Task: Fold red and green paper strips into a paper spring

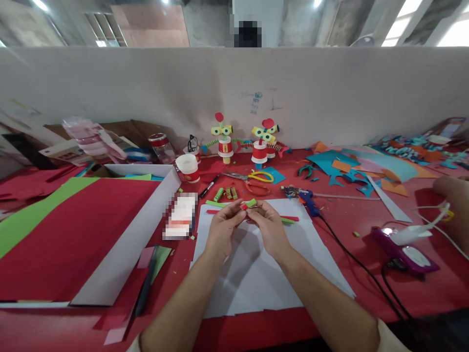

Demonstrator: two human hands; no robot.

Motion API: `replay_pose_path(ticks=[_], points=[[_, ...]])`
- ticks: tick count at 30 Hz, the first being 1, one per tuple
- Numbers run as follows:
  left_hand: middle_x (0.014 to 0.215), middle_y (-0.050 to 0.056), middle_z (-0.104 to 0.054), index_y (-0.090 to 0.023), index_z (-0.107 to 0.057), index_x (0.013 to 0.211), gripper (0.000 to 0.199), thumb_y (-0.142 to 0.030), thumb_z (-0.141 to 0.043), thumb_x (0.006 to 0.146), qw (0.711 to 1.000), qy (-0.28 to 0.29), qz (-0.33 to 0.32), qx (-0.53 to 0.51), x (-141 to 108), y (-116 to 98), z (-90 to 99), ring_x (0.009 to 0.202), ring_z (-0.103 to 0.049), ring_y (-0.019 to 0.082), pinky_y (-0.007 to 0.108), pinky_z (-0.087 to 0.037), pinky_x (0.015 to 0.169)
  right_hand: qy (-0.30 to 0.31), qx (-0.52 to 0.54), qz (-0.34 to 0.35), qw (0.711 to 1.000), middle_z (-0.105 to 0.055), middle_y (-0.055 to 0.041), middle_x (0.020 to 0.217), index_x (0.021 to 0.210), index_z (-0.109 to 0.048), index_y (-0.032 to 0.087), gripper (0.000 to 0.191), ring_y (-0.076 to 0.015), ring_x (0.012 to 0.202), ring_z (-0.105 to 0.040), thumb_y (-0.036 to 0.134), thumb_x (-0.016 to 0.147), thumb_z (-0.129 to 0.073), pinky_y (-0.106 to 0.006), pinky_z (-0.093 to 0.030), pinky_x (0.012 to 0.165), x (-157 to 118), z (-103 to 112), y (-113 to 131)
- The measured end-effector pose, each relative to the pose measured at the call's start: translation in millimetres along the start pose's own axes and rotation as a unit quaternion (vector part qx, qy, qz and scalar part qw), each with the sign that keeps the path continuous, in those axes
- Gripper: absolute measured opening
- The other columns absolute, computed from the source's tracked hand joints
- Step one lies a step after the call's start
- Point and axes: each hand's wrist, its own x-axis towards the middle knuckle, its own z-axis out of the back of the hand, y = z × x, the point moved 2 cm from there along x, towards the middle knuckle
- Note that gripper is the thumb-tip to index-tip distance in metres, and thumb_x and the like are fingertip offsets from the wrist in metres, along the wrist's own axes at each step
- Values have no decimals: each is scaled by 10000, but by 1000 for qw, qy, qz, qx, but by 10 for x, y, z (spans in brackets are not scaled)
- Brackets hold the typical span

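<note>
My left hand (221, 231) and my right hand (270, 229) meet above white paper sheets (252, 274). Both have their fingertips closed on a small folded paper strip (244, 207), red with a green end standing up by the right fingers. A red paper strip (291, 218) and a green paper strip (215, 203) stretch out beyond the hands; whether they join the folded piece is hidden. Just past the left hand lie small folded green paper springs (219, 194). Scissors (252, 178) with yellow handles and a second pair with orange handles rest farther back.
A blue glue gun (309, 201) lies right of the paper, its cord running to a purple power strip (406, 252). Paper-cup figures (225, 146) stand by the partition. A white box (161, 195) with coloured paper is at left. Another person's arm (452, 195) shows at right.
</note>
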Motion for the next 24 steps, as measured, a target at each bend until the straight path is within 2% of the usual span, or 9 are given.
replay_pose_path(ticks=[6,10,18,24], points=[[803,14,-710,-167,-691,883,352,-146,-805,551,999,-24,-43,-1,-25,-6,-33,762,-637,115,249,-471,767,-6,20,-4,1000,-680,26,728,793,-621,211,183,-116,681,-583,266,650,-721,-273,-443,703,-35,-29,-10],[792,13,-709,-161,-705,865,310,-160,-799,570,998,-37,-45,-14,-22,-2,-33,745,-635,105,244,-474,764,-2,25,5,1000,-682,29,724,813,-628,210,202,-109,668,-577,268,649,-731,-268,-442,698,-33,-37,-25],[795,14,-717,-173,-727,885,305,-170,-795,587,999,-23,-40,-14,-33,-32,-46,717,-630,92,214,-475,730,-4,47,-9,999,-679,26,726,850,-601,222,268,-131,694,-596,291,637,-750,-282,-455,719,-60,-62,-31],[788,35,-730,-166,-740,848,292,-197,-808,566,998,-39,-41,15,-4,-36,-16,691,-637,106,244,-493,734,-5,52,-21,998,-681,21,732,829,-580,228,257,-145,697,-608,300,638,-737,-301,-458,719,-63,-74,-17]])
